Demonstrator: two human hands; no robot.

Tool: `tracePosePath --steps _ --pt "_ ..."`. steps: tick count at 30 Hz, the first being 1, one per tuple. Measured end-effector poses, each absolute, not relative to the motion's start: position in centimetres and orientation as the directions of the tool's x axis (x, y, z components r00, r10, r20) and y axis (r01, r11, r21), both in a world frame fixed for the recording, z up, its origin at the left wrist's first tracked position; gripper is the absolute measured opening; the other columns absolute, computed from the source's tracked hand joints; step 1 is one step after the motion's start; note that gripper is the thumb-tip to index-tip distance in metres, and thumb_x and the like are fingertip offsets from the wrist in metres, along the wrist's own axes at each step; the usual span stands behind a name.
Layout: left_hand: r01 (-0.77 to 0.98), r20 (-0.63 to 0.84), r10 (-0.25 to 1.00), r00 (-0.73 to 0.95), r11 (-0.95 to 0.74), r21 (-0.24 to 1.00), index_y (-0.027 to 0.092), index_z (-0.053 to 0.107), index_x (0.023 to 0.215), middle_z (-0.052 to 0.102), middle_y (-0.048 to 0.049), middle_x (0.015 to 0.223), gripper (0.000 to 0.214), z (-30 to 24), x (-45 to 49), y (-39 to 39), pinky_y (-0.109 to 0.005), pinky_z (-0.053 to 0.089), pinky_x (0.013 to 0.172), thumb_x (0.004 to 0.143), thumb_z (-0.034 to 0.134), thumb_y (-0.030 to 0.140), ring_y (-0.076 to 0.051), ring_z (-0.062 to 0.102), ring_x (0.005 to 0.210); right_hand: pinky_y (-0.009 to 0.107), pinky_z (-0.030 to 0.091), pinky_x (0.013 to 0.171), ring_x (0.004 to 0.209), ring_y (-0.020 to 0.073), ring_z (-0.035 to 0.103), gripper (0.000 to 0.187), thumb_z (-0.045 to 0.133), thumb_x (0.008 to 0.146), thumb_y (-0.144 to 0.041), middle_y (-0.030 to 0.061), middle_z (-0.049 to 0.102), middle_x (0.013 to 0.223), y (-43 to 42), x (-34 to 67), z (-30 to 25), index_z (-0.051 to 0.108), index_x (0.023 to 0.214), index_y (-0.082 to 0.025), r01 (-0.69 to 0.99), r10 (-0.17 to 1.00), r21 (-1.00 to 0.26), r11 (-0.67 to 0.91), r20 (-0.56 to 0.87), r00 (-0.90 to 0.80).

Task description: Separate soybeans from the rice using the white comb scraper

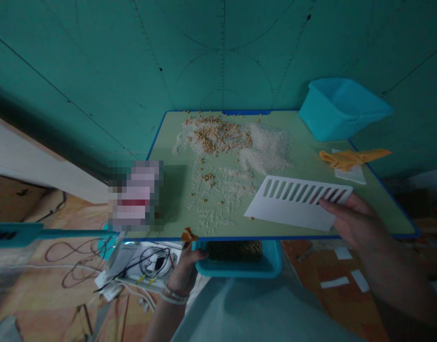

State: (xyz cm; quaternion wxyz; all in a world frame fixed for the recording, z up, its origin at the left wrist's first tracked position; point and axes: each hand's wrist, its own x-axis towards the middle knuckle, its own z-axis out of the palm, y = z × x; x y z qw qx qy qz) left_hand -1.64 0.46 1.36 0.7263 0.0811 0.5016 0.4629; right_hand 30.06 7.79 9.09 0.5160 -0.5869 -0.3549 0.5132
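Observation:
My right hand (352, 221) grips the right end of a white slotted plastic scraper (293, 209), thumb on top near the slots. The scraper's lower edge rests on or just above the pale green board (175, 190); I cannot tell which. My left hand (187, 266) is closed on the left rim of a teal tub (236, 272), held below the board's front edge. Some round tan legumes show inside this tub. Behind the scraper lie a pile of similar tan legumes (213, 135), a mound of white grains (270, 149) and scattered grains and legumes.
A second teal tub (332, 116) stands at the board's back right, with an orange cloth (354, 159) in front of it. A pixelated box-like object (136, 194) is at the left edge. Cables (157, 263) and paper pieces (335, 283) lie below.

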Motion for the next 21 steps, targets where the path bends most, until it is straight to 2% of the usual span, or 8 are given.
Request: tracePosePath --steps 8,11,15,18,21 --pt "-0.579 -0.644 0.762 0.07 0.557 0.595 0.019 0.071 0.09 0.077 -0.0045 0.087 0.043 1.4 -1.6 0.6 -0.043 0.048 0.084 0.047 0.071 0.012 -0.035 0.064 0.099 0.043 0.046 0.088 0.091 0.028 0.065 0.03 0.078 0.057 -0.037 0.0078 0.073 0.086 6.8 29.5 8.8 0.07 0.082 -0.023 -0.079 0.921 -0.921 -0.381 -0.385 0.053" --pt "-0.583 -0.636 0.769 0.062 0.545 0.602 0.02 0.071 0.088 0.077 -0.0044 0.088 0.042 1.5 -1.6 0.5 -0.043 0.048 0.084 0.047 0.071 0.012 -0.035 0.065 0.098 0.044 0.046 0.087 0.09 0.0279 0.066 0.029 0.077 0.057 -0.037 0.0061 0.073 0.086 6.6 29.0 8.8 0.069 0.082 -0.024 -0.091 0.926 -0.926 -0.366 -0.372 0.061" --pt "-0.572 -0.647 0.76 0.056 0.556 0.603 0.022 0.071 0.091 0.077 -0.0024 0.092 0.044 1.3 -1.7 0.4 -0.041 0.048 0.084 0.048 0.069 0.012 -0.033 0.066 0.096 0.043 0.048 0.086 0.089 0.0249 0.066 0.025 0.072 0.066 -0.037 0.0043 0.073 0.089 5.9 26.9 8.7 0.065 0.087 -0.025 -0.134 0.945 -0.939 -0.317 -0.325 0.043" --pt "-0.55 -0.662 0.746 0.073 0.584 0.597 0.019 0.073 0.082 0.078 -0.0043 0.083 0.033 1.1 -1.7 0.3 -0.041 0.048 0.084 0.049 0.069 0.013 -0.033 0.066 0.093 0.038 0.051 0.076 0.08 0.0222 0.066 0.027 0.07 0.068 -0.042 0.003 0.072 0.085 5.2 24.6 8.4 0.063 0.087 -0.025 -0.09 0.953 -0.949 -0.302 -0.298 -0.057" --pt "-0.549 -0.648 0.758 0.075 0.574 0.608 0.02 0.073 0.091 0.078 -0.0031 0.088 0.04 1.0 -1.9 0.2 -0.038 0.047 0.086 0.052 0.067 0.012 -0.031 0.064 0.099 0.031 0.05 0.071 0.077 0.0189 0.065 0.023 0.065 0.075 -0.041 0.0016 0.07 0.083 4.6 22.4 8.2 0.061 0.09 -0.024 -0.015 0.947 -0.96 -0.281 -0.275 -0.167"
